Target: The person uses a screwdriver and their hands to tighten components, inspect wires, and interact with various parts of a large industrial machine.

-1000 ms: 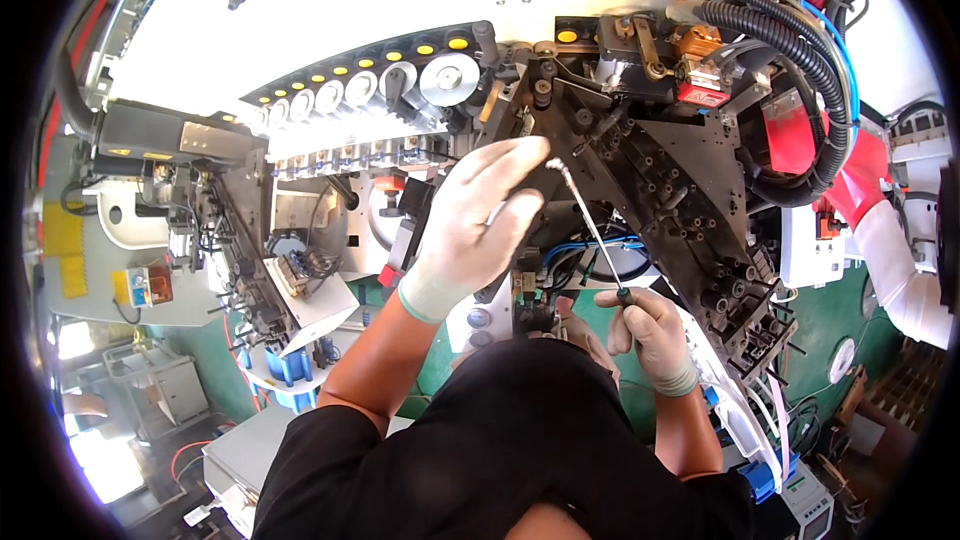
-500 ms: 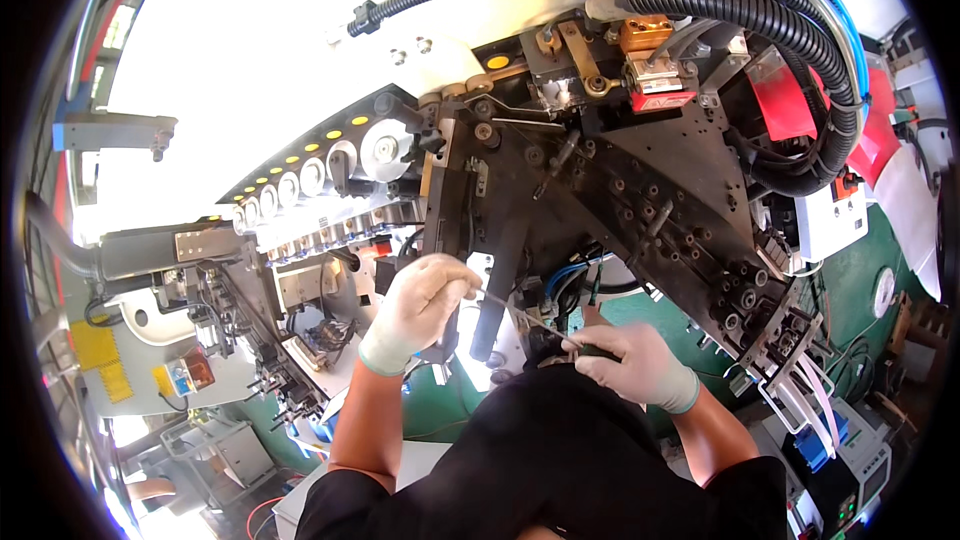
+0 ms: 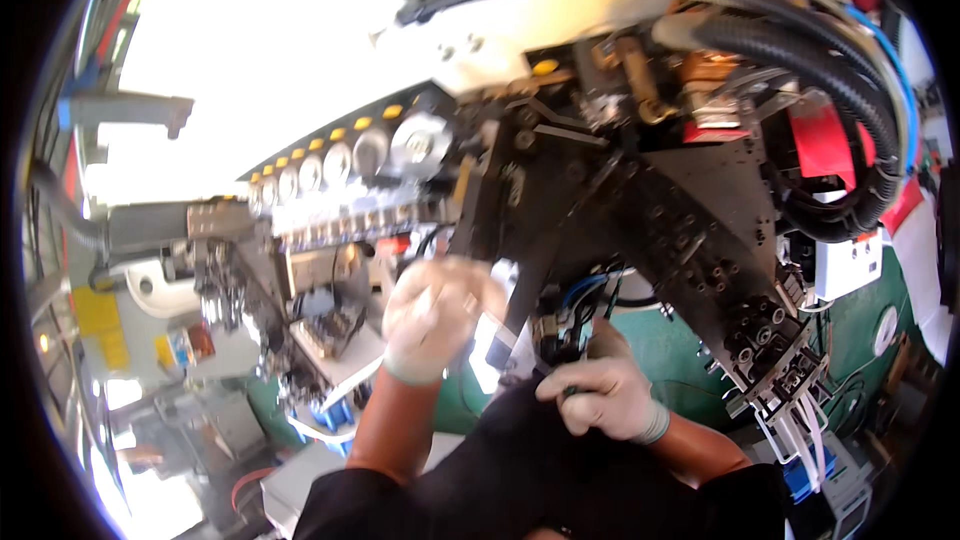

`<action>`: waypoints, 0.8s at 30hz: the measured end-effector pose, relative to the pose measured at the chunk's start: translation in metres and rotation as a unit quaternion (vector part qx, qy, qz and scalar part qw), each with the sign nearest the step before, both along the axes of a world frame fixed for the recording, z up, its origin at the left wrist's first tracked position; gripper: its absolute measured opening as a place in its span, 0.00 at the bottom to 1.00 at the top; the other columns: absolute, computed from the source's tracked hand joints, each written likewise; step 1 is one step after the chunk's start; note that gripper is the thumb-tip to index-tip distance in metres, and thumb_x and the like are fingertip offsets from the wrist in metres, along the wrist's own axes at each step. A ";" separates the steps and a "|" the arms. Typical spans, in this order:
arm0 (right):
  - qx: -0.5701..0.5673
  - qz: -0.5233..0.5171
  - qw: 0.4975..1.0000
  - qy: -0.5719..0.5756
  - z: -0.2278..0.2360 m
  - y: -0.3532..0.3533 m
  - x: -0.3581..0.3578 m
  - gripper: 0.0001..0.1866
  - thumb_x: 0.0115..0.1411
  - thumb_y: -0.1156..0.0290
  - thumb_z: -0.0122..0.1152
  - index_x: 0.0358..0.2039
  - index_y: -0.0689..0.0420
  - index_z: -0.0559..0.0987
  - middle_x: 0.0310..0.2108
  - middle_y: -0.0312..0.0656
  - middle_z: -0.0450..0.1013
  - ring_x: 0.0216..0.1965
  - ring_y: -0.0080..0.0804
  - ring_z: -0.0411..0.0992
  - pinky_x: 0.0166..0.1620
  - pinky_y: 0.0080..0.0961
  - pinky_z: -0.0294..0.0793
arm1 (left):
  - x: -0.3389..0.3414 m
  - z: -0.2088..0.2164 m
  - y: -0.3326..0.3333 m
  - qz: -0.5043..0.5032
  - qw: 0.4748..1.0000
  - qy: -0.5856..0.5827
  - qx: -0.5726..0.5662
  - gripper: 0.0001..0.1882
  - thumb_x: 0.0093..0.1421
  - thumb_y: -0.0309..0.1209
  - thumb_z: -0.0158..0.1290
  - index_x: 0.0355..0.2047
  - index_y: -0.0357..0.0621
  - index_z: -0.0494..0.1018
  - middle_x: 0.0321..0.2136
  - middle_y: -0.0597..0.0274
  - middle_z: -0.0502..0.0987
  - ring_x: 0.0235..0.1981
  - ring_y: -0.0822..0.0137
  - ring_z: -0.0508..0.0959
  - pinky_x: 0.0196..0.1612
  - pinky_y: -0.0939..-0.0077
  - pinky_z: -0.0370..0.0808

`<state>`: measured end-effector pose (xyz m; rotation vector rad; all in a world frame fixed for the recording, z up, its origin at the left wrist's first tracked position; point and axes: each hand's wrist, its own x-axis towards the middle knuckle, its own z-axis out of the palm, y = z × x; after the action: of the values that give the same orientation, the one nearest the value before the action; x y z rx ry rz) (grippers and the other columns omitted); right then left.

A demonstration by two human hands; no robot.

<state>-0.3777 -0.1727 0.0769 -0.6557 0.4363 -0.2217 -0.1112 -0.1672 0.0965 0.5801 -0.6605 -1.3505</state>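
Observation:
My right hand [image 3: 608, 392], in a white glove, is closed around the dark handle [image 3: 572, 392] of a slim tool in front of my dark shirt. A thin shaft [image 3: 520, 345] runs faintly from it toward my left hand [image 3: 440, 318]. That hand, also gloved in white, is curled, and motion blurs its fingers. Whatever it pinches cannot be made out. Just beyond both hands stands a dark metal machine frame [image 3: 530, 250] with angled arms. The right arm of the frame [image 3: 690, 260] carries several bolts and rollers.
A row of round silver rollers [image 3: 340, 162] lies at the left below a bright white panel [image 3: 300, 60]. Thick black corrugated hoses [image 3: 800, 50] arch over the upper right. A grey control box [image 3: 840, 500] stands at the lower right. The floor [image 3: 860, 320] is green.
The whole view has shifted, with the machine now lower and further right. My left hand has moved right and down a little and is blurred; my right hand sits slightly lower, the handle still in it.

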 end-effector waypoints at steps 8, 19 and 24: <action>-0.244 -0.359 0.896 -0.091 0.029 -0.054 -0.008 0.07 0.73 0.67 0.52 0.41 0.58 0.72 0.16 0.31 0.65 0.15 0.22 0.61 0.25 0.23 0.60 | 0.013 -0.027 0.002 0.066 0.983 0.101 0.136 0.35 0.70 0.61 0.49 0.59 0.41 0.72 0.53 0.50 0.77 0.65 0.44 0.72 0.65 0.49 0.70; -0.193 -0.213 0.934 0.211 0.038 -0.035 0.034 0.04 0.62 0.76 0.64 0.37 0.62 0.80 0.31 0.32 0.74 0.26 0.15 0.71 0.31 0.16 0.70 | -0.043 -0.004 0.022 -0.115 0.983 -0.103 0.100 0.63 0.61 0.80 0.35 0.76 0.34 0.51 0.77 0.45 0.52 0.76 0.48 0.55 0.76 0.52 0.52; -0.165 -0.250 0.940 0.165 0.033 -0.014 0.030 0.01 0.64 0.78 0.62 0.35 0.61 0.80 0.29 0.31 0.74 0.26 0.14 0.69 0.30 0.17 0.69 | -0.064 -0.005 0.043 -0.089 0.906 -0.413 -0.029 0.50 0.70 0.66 0.40 0.75 0.32 0.54 0.75 0.38 0.54 0.76 0.42 0.54 0.76 0.51 0.49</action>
<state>-0.3478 -0.1868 0.1095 -0.9090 0.9031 -0.6843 -0.1756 -0.1244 0.0915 1.0785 -1.4638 -1.2157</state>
